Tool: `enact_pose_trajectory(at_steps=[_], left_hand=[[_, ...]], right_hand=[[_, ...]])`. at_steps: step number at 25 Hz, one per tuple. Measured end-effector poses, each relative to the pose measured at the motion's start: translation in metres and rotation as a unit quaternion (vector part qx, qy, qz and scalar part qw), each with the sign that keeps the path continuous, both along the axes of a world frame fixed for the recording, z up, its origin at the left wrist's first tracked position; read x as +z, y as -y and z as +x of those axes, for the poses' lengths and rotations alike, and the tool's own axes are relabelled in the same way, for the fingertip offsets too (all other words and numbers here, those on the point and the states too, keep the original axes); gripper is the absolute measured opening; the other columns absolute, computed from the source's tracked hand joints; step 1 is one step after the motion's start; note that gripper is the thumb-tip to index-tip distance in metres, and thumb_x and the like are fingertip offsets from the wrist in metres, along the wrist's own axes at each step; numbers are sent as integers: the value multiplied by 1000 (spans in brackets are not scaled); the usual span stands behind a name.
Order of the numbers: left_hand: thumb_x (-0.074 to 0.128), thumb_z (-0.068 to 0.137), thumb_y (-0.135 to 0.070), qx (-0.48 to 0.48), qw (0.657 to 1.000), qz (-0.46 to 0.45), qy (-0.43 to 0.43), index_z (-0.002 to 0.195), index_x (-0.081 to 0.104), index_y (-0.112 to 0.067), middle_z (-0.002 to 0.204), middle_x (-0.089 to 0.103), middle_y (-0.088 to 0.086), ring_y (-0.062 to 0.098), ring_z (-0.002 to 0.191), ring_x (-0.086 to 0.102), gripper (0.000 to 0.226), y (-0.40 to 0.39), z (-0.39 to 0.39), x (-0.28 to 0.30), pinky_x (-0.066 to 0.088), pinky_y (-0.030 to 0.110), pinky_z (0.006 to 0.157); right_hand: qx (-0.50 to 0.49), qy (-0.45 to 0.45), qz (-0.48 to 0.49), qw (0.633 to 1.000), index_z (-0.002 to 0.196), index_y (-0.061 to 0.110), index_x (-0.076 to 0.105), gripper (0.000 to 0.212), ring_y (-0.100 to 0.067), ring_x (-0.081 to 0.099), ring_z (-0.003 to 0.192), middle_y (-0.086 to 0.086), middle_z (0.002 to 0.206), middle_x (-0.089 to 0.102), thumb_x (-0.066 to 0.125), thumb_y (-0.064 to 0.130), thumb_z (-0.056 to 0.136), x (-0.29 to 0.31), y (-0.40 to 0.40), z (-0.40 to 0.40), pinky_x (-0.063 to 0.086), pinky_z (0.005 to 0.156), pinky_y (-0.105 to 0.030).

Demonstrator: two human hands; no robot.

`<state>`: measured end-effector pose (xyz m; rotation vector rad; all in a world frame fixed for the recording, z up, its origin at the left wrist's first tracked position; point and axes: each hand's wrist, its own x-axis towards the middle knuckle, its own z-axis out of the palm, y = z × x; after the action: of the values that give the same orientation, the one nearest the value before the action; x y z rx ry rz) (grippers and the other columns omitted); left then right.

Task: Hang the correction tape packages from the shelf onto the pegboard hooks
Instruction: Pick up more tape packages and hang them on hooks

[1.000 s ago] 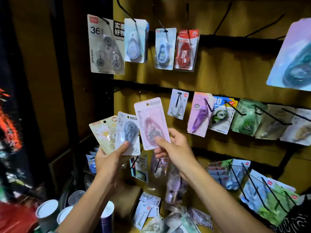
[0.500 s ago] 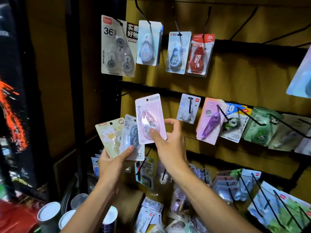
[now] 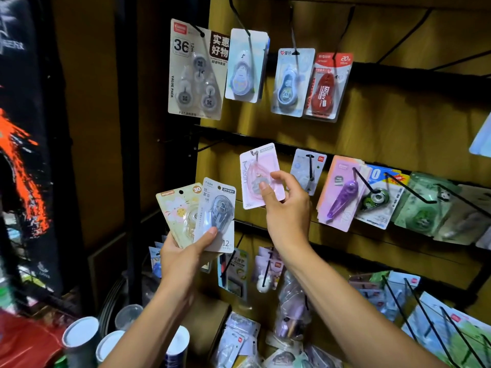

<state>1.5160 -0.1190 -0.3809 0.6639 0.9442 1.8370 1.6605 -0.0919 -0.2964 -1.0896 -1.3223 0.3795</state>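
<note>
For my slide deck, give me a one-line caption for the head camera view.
Right hand holds a pink package at a pegboard hook while left hand grips two more packages.

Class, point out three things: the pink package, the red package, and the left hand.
pink package (image 3: 255, 171), head view, upper card face.
red package (image 3: 324, 90), head view, red dispenser.
left hand (image 3: 183, 251), head view, back of hand.

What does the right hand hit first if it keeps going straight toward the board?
Probably the pink package itself: the right hand has its thumb and fingertips on it, and the card seems to sit on a hook in front of the pegboard. Depth to the board is unclear.
</note>
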Motion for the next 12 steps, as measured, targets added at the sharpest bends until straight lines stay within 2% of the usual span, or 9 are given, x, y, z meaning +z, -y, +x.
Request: enact_pose_trajectory(at_steps=[3, 6, 8, 10, 12], left_hand=[[80, 75, -6, -2, 1000, 7, -6, 112, 64, -18, 108, 73, 2, 22, 97, 72, 42, -9, -5, 1, 58, 40, 84], [80, 75, -6, -8, 1000, 13, -13, 109, 65, -19, 105, 75, 1, 21, 94, 73, 39, -19, -6, 0, 60, 34, 74], [80, 75, -6, -17, 1000, 15, -17, 108, 66, -20, 103, 75, 1, 21, 93, 73, 38, -25, -6, -1, 60, 34, 72], [80, 74, -7, -23, 999, 14, -26, 108, 65, -20, 103, 75, 0, 21, 93, 73, 40, -30, -6, -3, 60, 34, 72], [80, 74, -7, -31, 999, 13, -28, 111, 65, -19, 105, 75, 1, 22, 94, 73, 41, -32, -6, -4, 60, 36, 73]], right_hand=[[-14, 10, -94, 995, 128, 23, 61, 34, -18, 54, 121, 2, 130, 62, 62, 21, 94, 5, -43, 5, 44, 95, -26], [28, 27, -203, 978, 143, 20, 46, 55, -21, 47, 130, 0, 145, 48, 63, 13, 90, 13, -84, 0, 37, 93, -22], [42, 30, -231, 972, 146, 20, 41, 64, -23, 47, 128, -1, 146, 45, 66, 14, 87, 19, -106, -2, 39, 98, -25], [61, -4, -268, 961, 141, 21, 45, 59, -23, 50, 117, -2, 139, 49, 67, 15, 86, 21, -120, -1, 47, 100, -37], [77, -36, -316, 945, 129, 22, 53, 42, -22, 50, 107, -2, 131, 52, 65, 20, 89, 17, -116, 0, 51, 92, -40]])
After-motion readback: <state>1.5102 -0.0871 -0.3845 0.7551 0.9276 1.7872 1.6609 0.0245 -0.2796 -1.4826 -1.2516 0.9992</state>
